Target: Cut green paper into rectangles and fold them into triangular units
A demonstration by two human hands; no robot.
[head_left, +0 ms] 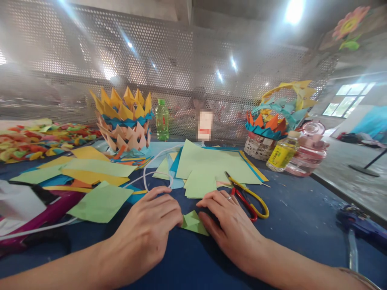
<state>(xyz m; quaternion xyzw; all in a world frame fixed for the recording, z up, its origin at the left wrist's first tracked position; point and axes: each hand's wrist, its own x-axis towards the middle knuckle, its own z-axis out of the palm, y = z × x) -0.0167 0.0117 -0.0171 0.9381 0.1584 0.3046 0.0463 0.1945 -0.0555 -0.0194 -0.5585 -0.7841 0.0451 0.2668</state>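
A small folded light-green paper piece (194, 224) lies on the dark-blue worktop (298, 211) between both hands.
Its long edge runs side to side, slanting bodyward at the right. The left hand (153, 223) meets its left corner, the right hand (226, 220) its right end; neither is clearly nearer. Both are palm-down, fingers curved, forearms angled inward; whether they pinch or merely press it, I cannot tell.
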